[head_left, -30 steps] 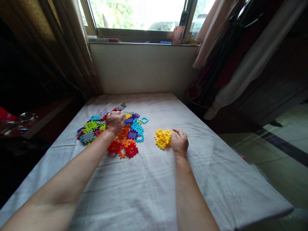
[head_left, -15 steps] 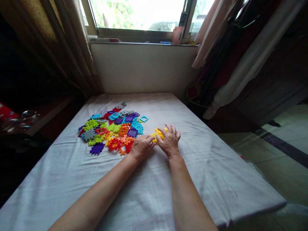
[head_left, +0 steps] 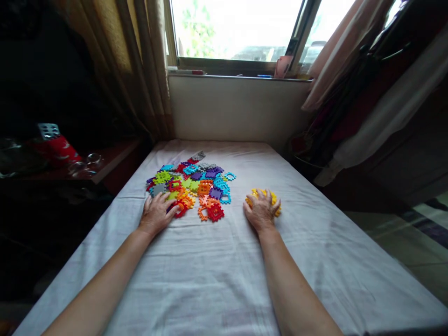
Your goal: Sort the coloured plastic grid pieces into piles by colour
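Many flat, notched plastic pieces in several colours lie in a pile left of the middle of the cloth-covered surface. My left hand rests at the pile's near left edge, fingers spread over green and orange pieces. To the right, apart from the pile, my right hand lies with spread fingers on top of yellow pieces, partly covering them. A red piece sits at the pile's near right edge, beside an orange frame piece.
The pale sheet has wrinkles. Beyond it stand a wall and a windowsill with a pink cup. Curtains hang at the left, clothes at the right. A dark side shelf holds glasses and a red item.
My left hand has moved left, away from the yellow pieces and onto the pile. My right hand stays over the yellow pieces, now slightly farther from the pile. The view has shifted.
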